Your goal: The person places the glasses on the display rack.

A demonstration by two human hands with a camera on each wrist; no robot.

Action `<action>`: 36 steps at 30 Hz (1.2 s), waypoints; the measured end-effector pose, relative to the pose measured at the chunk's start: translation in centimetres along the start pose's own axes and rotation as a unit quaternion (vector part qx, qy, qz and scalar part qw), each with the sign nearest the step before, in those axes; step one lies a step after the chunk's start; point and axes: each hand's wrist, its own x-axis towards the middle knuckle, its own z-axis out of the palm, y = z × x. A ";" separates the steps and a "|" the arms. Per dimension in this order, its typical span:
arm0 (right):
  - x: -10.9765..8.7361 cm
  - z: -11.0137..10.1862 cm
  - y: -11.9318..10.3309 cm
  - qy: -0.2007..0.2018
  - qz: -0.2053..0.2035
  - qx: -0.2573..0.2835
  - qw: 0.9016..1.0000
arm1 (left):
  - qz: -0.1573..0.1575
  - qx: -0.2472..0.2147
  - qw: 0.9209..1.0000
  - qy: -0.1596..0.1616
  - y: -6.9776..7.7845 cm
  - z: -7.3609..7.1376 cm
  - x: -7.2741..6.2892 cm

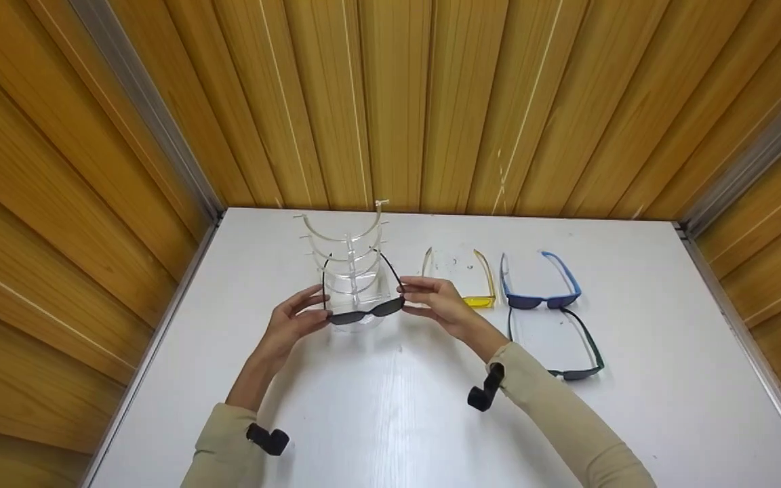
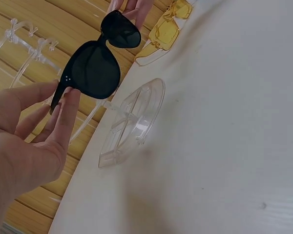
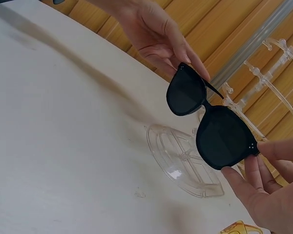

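Observation:
A pair of black sunglasses (image 1: pixel 367 312) is held between both hands, lenses toward the person and temples spread toward the back. My left hand (image 1: pixel 290 320) pinches the frame's left end at the hinge, thumb and fingers around the temple. At the other end my right hand (image 1: pixel 441 303) grips the right hinge the same way. Behind the sunglasses stands a clear plastic eyewear rack (image 1: pixel 352 261) with several curved arms one above another. The temples reach around its lower part in the head view. Below the lenses, the rack's clear base (image 2: pixel 136 117) rests on the white table.
Right of the rack lie yellow glasses (image 1: pixel 478 301), partly behind the right hand. Farther right are blue sunglasses (image 1: pixel 543 300) and, nearer the front, dark green sunglasses (image 1: pixel 582 373), partly covered by the right forearm. Wood-look panels (image 1: pixel 390 102) rise behind the white table (image 1: pixel 377 407).

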 end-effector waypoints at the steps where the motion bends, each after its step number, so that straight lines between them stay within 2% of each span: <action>1: 0.3 0.2 0.0 0.002 -0.001 0.001 1.000 | -0.001 -0.003 1.000 0.007 0.0 -0.2 0.2; 5: 1.4 1.0 0.2 0.020 -0.008 0.009 1.000 | -0.004 -0.010 1.000 0.026 0.0 -0.6 1.1; 10: 2.4 1.3 0.5 0.046 -0.013 0.020 0.999 | -0.009 0.005 1.000 0.024 -0.3 -0.6 2.2; 15: 3.2 1.7 0.7 0.055 -0.014 0.018 0.998 | -0.001 0.006 0.999 0.036 -0.4 -0.9 2.9; 25: 4.3 2.4 1.4 0.072 -0.010 0.015 0.997 | 0.013 -0.041 0.998 0.053 -1.0 -1.5 3.9; 31: 5.0 2.5 2.0 0.092 -0.012 0.022 0.995 | 0.000 -0.025 0.998 0.062 -1.2 -1.4 4.2; 36: 5.2 2.6 2.4 0.092 -0.010 0.030 0.995 | -0.002 -0.031 0.997 0.064 -1.3 -1.4 4.4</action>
